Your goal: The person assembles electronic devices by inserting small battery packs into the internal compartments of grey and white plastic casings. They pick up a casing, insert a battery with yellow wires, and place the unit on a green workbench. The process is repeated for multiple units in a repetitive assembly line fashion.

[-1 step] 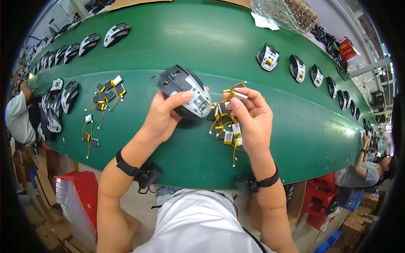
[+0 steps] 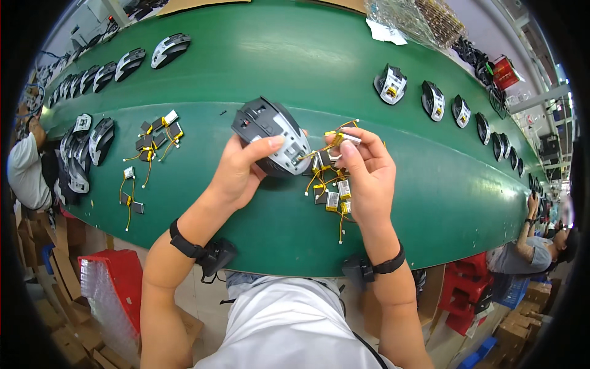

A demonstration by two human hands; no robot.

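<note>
My left hand (image 2: 236, 175) grips a black and grey computer mouse body (image 2: 270, 132), tilted above the green belt (image 2: 276, 61). My right hand (image 2: 365, 175) pinches a small silver part with yellow wires (image 2: 344, 138) right beside the mouse's near end. The wires run toward the mouse. Under my right hand lies a small pile of similar wired parts (image 2: 329, 194) on the belt.
More mouse bodies line the belt at the right (image 2: 391, 84) and far left (image 2: 169, 49), with a stack (image 2: 92, 144) at the left edge. Loose wired parts (image 2: 157, 135) lie left. A red bin (image 2: 114, 277) stands below. Other people work at the left (image 2: 24, 175) and right (image 2: 528, 252).
</note>
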